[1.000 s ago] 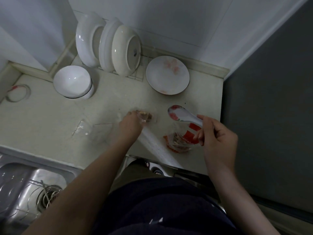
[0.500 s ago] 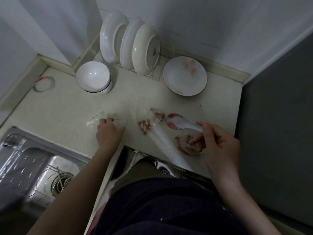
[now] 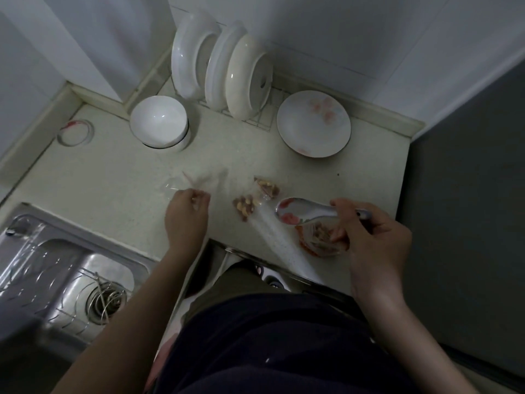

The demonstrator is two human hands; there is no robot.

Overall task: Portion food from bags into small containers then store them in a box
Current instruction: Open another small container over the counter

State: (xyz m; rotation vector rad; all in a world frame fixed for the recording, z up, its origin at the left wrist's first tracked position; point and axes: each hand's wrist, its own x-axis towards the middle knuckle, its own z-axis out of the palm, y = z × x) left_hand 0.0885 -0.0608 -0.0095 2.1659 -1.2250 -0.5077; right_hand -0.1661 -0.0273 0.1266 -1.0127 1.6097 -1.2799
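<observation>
On the pale counter [image 3: 113, 189] my left hand [image 3: 186, 211] pinches the edge of a clear, blurred plastic bag [image 3: 196, 180]. Two small clear bags of peanuts lie to its right: one [image 3: 245, 206] nearer me, another [image 3: 268, 187] just behind it. My right hand [image 3: 372, 237] grips the handle of a white ceramic spoon [image 3: 301, 213] with red marks. The spoon's bowl hangs over a small clear container [image 3: 318, 241] with red trim and brownish food, which that hand's lower fingers touch.
A white bowl [image 3: 159, 123] stands at the back left, three plates [image 3: 224, 69] upright in a wire rack, and a flowered plate [image 3: 314, 123] flat at the back right. A steel sink [image 3: 62, 268] lies at the left; a dark appliance wall [image 3: 468, 194] borders the right.
My left hand let go of the peanut bag, moved left and took hold of the clear bag. The view shifted, and my right hand lowered the spoon towards the container.
</observation>
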